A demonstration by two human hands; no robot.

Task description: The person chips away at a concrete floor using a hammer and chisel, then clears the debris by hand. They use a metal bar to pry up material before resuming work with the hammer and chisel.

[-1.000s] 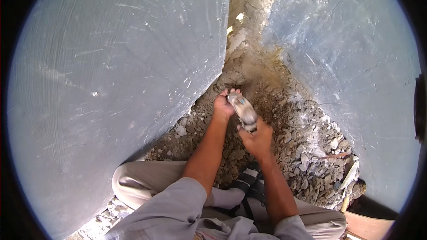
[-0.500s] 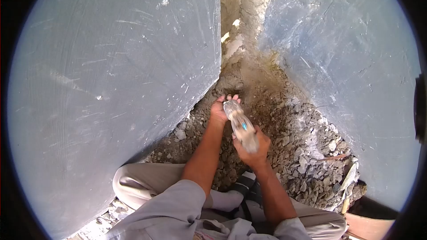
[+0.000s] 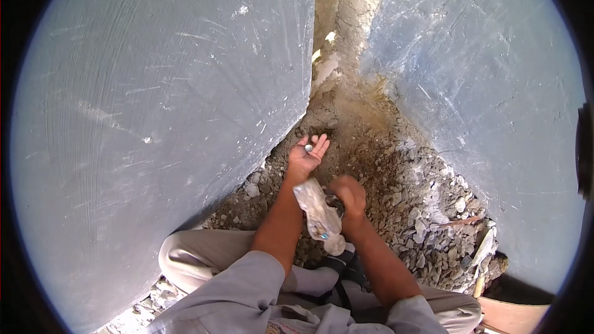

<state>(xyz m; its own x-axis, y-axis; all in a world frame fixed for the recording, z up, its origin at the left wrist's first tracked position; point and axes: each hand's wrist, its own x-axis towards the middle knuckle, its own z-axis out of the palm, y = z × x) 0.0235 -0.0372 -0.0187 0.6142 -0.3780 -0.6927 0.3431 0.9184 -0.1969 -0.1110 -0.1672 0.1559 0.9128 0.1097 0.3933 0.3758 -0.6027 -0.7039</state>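
Note:
Near the dirt hollow between the two grey surfaces is my left hand [image 3: 304,159], palm up, with its fingers partly extended. A small round metal end, seemingly of a rod [image 3: 309,148], shows between its thumb and fingers; the rest is hidden. Lower and to the right, my right hand [image 3: 350,195] is closed around the handle of a hammer, slightly blurred. The pale, dusty hammer head [image 3: 320,215], with a small blue spot, hangs left of that hand, above the left forearm and apart from the rod.
Large grey scratched surfaces stand at left [image 3: 167,93] and right [image 3: 482,86]. Loose rubble [image 3: 427,229] covers the ground between them. A brown curved pan [image 3: 513,314] lies at the lower right, near a pale blade with a wooden handle [image 3: 480,286]. Folded legs lie below.
My right hand has drawn the hammer down and back, away from my left hand. The rod's round end now shows in my left hand, and its fingers look more extended.

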